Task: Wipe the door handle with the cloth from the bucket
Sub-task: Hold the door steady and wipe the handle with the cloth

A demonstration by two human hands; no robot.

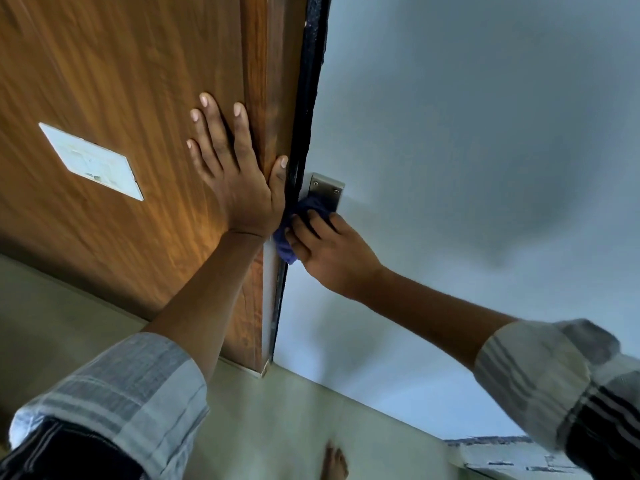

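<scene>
A metal handle plate [325,190] with screws is fixed on the pale grey door face [467,133], right beside the door's dark edge [308,98]. My right hand [332,251] grips a dark blue cloth [304,216] and presses it over the lower part of the plate; the handle itself is hidden under cloth and fingers. My left hand [235,174] lies flat with fingers spread on the brown wooden panel [121,81], its thumb at the door's edge. The bucket is not in view.
A white rectangular plate [91,161] is set in the wooden panel at the left. A pale tiled floor [294,420] lies below, with a bare foot [334,462] on it. A low step or sill [502,455] shows at bottom right.
</scene>
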